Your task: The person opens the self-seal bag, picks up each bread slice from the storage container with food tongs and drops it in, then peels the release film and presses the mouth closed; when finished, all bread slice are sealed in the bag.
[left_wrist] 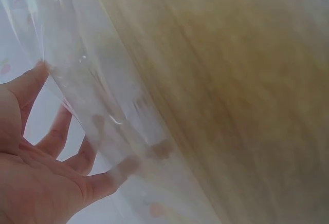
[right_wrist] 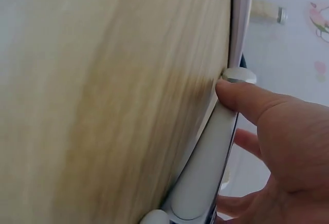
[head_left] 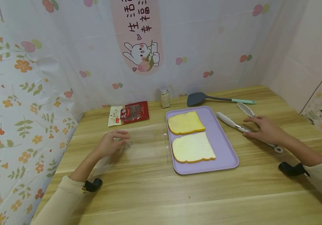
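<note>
On the right of the table (head_left: pixel 189 200): tongs (head_left: pixel 227 120), their two arms apart in a V, the ring end under the forearm; just beside the tray.
Right hand (head_left: pixel 266 131): grips the tongs, thumb on one pale handle, fingers bent on its far side.
Left hand (head_left: pixel 111 144): thumb tip against the edge of some clear plastic (head_left: pixel 148 140), fingers spread apart, a few seen through it; whether they pinch it, I cannot tell.
Clear plastic: lies between the left hand and the tray; its full shape is hard to make out.
Tray (head_left: pixel 222 147): purple; holds a yellow bread slice (head_left: pixel 186 122) behind a white bread slice (head_left: pixel 193 147).
Back of the table: red packet (head_left: pixel 130 113), jar (head_left: pixel 165 97) standing upright, spatula (head_left: pixel 196 99) lying flat.
</note>
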The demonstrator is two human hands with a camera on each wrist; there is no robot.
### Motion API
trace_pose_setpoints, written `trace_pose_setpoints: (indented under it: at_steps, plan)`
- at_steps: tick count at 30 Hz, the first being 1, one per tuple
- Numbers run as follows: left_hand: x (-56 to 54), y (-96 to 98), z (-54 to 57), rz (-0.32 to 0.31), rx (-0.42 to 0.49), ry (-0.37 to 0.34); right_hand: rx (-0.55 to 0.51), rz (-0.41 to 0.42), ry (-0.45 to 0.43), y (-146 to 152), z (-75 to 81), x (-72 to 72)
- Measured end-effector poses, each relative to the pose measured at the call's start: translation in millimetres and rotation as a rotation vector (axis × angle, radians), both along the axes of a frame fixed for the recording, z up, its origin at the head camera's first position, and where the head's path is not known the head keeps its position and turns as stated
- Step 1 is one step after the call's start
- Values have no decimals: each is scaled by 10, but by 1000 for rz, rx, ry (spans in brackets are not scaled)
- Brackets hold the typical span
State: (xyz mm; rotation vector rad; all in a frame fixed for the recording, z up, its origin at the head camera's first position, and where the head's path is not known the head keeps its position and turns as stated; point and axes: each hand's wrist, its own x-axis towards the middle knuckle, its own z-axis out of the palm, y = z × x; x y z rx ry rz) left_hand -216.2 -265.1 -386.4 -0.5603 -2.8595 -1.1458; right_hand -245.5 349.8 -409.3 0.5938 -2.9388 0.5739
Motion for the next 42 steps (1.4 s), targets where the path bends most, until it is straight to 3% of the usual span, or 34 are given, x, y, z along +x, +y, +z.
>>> trace_pose_setpoints:
  at_steps: [4,9,17,23,30,35,42]
  plan:
    - [-9,9,-6,-15,2,18,-31,37,46,41,-16,17]
    - [-16,16,-3,-25,12,17,-84,38,40,58,8,70]
    - [-20,-5,-15,-17,24,18,-159,-1,-12,-9,167,153]
    - [-23,-12,-22,-10,15,6,-228,39,-56,-54,325,243]
    - [-20,-14,-19,-6,7,4,-213,107,-40,-95,501,360]
    - [-18,-26,-26,-4,12,6,-246,205,-52,-158,589,427]
    - [-14,-37,-34,-5,13,0,-338,352,-168,-207,673,490]
